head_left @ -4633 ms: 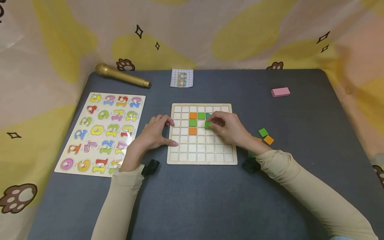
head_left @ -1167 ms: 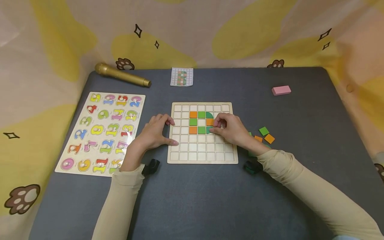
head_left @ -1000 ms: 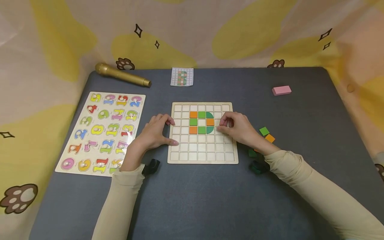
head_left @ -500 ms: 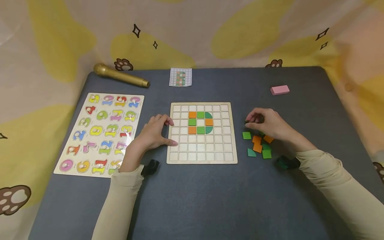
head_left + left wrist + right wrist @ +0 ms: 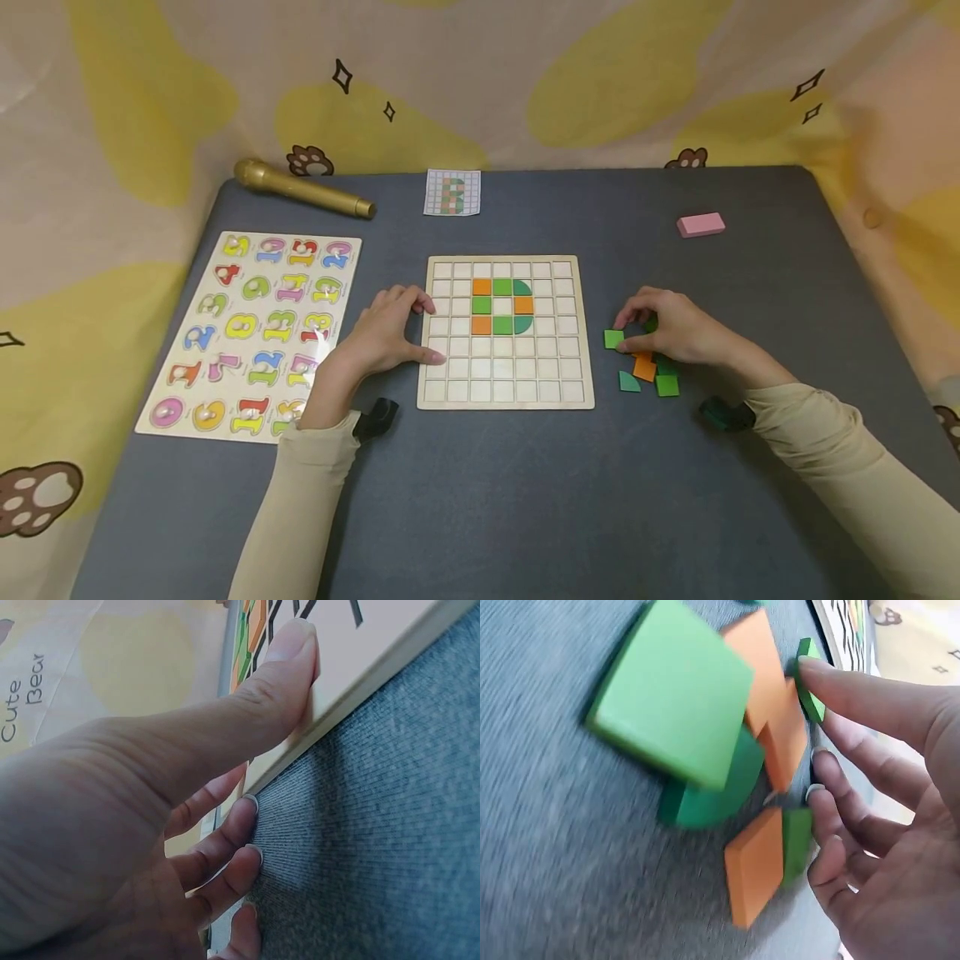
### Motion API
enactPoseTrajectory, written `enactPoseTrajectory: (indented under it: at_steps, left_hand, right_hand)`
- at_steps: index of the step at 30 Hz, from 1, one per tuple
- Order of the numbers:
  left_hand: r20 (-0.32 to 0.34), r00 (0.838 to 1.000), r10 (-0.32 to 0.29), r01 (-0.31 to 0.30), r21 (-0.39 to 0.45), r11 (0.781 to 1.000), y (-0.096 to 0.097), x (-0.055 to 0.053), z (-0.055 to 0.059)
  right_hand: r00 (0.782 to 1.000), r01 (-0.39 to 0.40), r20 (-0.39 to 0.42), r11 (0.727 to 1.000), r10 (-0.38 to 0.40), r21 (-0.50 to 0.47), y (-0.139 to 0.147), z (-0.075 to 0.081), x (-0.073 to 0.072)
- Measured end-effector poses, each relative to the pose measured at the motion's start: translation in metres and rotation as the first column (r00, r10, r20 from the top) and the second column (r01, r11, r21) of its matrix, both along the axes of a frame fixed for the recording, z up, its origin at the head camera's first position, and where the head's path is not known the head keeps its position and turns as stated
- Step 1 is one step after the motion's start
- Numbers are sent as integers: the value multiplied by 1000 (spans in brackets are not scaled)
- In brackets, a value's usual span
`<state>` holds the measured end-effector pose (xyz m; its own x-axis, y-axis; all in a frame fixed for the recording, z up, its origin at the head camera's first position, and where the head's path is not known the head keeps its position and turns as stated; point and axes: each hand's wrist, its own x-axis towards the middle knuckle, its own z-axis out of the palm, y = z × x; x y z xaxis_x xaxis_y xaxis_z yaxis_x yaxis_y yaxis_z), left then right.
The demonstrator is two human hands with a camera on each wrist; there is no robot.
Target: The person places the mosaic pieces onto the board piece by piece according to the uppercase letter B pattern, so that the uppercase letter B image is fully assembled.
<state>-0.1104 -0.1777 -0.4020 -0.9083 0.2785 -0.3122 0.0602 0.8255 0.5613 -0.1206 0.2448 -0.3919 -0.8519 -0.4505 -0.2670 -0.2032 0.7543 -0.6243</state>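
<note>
**Right hand [image 5: 678, 329] pinches a green tile [image 5: 613, 339] beside the board [image 5: 504, 369]**

The right grip is narrow, thumb and fingertips on the tile, just off the board's right side. Partly under that hand I can see a loose cluster: orange tiles [image 5: 644, 369], more green squares [image 5: 667, 385], and a teal quarter-round [image 5: 628, 382] near the board. The left hand [image 5: 384, 329] keeps to a wide grip, thumb resting on the board's left edge. On the board, eight pieces ring one bare cell, orange and green squares with teal quarter-rounds at the two right corners. Beyond it lies a small card [image 5: 452, 192]; a number board [image 5: 266, 270] sits left, a gold microphone [image 5: 303, 189] behind that, and a pink block [image 5: 701, 226] at the worktop's [image 5: 480, 500] far right.
</note>
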Motion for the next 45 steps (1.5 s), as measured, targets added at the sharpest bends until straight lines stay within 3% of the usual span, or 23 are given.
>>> enactPoseTrajectory:
  at_steps: [4, 12, 23, 29, 34, 39, 45]
  left_hand:
    - [1, 1000, 2, -2, -4, 1000, 0, 0, -1]
    - [4, 1000, 3, -3, -5, 1000, 0, 0, 0]
    - [6, 1000, 4, -4, -5, 1000, 0, -1, 0]
    - [5, 1000, 3, -3, -2, 1000, 0, 0, -1]
    - [-3, 1000, -2, 2, 0, 1000, 0, 0, -1]
    - [1, 1000, -7, 7, -8, 1000, 0, -1, -1]
    - [4, 1000, -4, 4, -9, 1000, 0, -1, -1]
  right_hand:
    - [999, 14, -29, 999, -15, -33, -10, 1, 0]
    - [992, 86, -75, 971, -105, -223, -47, -4, 5]
    - [991, 82, -73, 942, -111, -326, -117, -12, 15]
    - [994, 57, -71, 936, -87, -348, -148, -14, 17]
    - [994, 55, -75, 946, -84, -320, -162, -18, 18]
    - [990, 36, -121, 963, -70, -267, -166, -21, 21]
    - [988, 41, -137, 965, -78, -260, -159, -19, 22]
